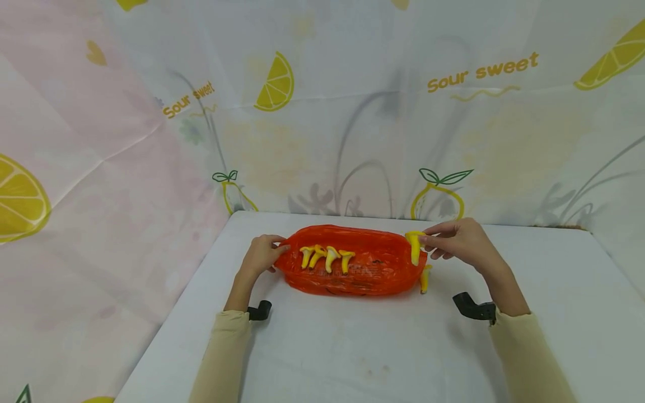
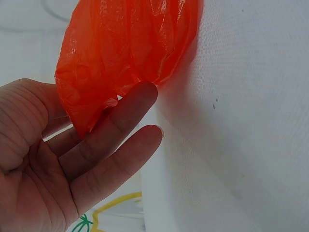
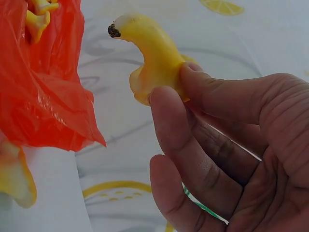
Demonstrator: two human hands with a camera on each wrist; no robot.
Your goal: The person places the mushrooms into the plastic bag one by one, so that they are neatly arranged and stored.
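A red plastic bag (image 1: 373,282) lies spread on the table with its mouth open upward. Several yellow chanterelle-like mushrooms (image 1: 330,258) rest in a row inside it. My left hand (image 1: 260,254) pinches the bag's left end; in the left wrist view the thin red film (image 2: 125,43) passes behind two of the fingers. With thumb and fingertips, my right hand (image 1: 461,243) holds one yellow mushroom (image 1: 415,249) by its cap at the bag's right end. Its dark-tipped stem points away from the palm in the right wrist view. Another yellow mushroom (image 1: 424,280) lies just outside that end.
The white table (image 1: 363,347) has its back edge against a hanging cloth (image 1: 322,140) printed with lemons. Black wrist mounts (image 1: 473,308) sit at both cuffs. More of the cloth covers the left side.
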